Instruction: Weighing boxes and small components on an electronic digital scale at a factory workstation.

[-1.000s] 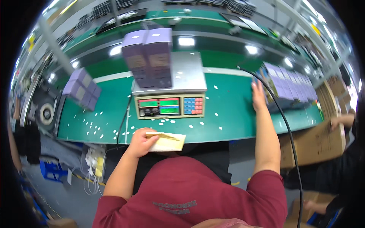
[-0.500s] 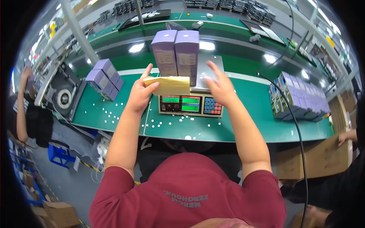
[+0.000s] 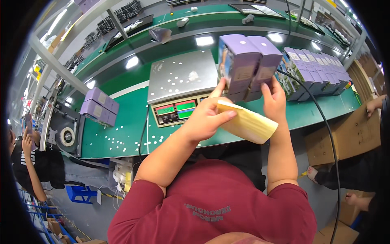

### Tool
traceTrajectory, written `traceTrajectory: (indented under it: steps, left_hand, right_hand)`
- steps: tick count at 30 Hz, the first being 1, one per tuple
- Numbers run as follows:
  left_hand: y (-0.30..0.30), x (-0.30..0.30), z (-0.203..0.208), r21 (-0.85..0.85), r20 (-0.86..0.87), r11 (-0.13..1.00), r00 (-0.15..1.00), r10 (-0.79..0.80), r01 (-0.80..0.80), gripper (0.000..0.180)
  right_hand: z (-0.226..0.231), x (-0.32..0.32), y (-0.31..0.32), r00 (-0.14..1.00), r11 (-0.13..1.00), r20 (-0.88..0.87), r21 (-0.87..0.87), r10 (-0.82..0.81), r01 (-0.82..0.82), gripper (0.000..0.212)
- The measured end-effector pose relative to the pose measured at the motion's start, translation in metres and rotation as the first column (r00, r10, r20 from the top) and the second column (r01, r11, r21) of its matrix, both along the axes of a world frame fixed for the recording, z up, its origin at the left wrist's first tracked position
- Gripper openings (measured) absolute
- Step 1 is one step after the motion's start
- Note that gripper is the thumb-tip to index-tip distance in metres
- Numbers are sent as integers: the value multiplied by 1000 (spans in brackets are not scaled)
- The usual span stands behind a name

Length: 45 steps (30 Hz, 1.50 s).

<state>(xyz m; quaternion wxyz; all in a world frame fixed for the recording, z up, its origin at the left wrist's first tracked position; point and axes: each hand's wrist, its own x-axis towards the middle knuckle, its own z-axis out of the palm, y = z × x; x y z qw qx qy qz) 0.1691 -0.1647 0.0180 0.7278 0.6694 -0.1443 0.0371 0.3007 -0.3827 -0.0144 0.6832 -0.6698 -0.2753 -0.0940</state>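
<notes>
Two tall purple boxes (image 3: pixel 243 73), side by side, are held upright between my hands to the right of the scale. My right hand (image 3: pixel 275 99) grips them low on their right side, fingers closed. In my left hand (image 3: pixel 209 118), a yellow paper sheet (image 3: pixel 251 123) is pinched under the thumb; a finger of this hand reaches up against the left box. A digital weighing scale (image 3: pixel 185 75) stands left of the boxes, its metal pan scattered with small white dots. My left hand hides part of the scale's front panel.
A row of purple boxes (image 3: pixel 315 69) stands at the right; a pair of purple boxes (image 3: pixel 99 106) is at the left. White dots are strewn on the green table (image 3: pixel 132 140). A black cable (image 3: pixel 321 130) hangs across the right side. A co-worker's hand holds a cardboard carton (image 3: pixel 345 136).
The two purple boxes have left the scale and moved right, with my right hand now closed on them. My left hand has followed, carrying the yellow sheet. The view has shifted.
</notes>
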Motion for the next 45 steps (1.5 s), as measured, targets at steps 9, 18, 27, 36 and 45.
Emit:
traceTrajectory:
  steps: [9, 18, 27, 36, 45]
  left_hand:
    - [-62, 76, -63, -254, -170, 960, 972, -165, 119, 36]
    - [-86, 116, -102, -385, -249, 921, 955, -159, 53, 42]
    - [-113, 147, -95, -353, -264, 933, 950, -168, 66, 39]
    - [-115, 143, -110, -329, -229, 938, 954, -196, 114, 39]
    - [-39, 0, -80, -145, -155, 984, 980, -121, 98, 45]
  right_hand:
    - [-35, 36, -77, 940, 873, 29, -363, -339, 326, 48]
    - [-136, 63, -98, 894, 871, 100, -203, -437, 448, 50]
    - [-108, 52, -90, 884, 836, -446, 426, -137, 345, 45]
    - [-97, 32, -79, 853, 819, -168, 240, -494, 522, 35]
    - [-134, 65, -92, 839, 816, 34, -216, -542, 536, 21]
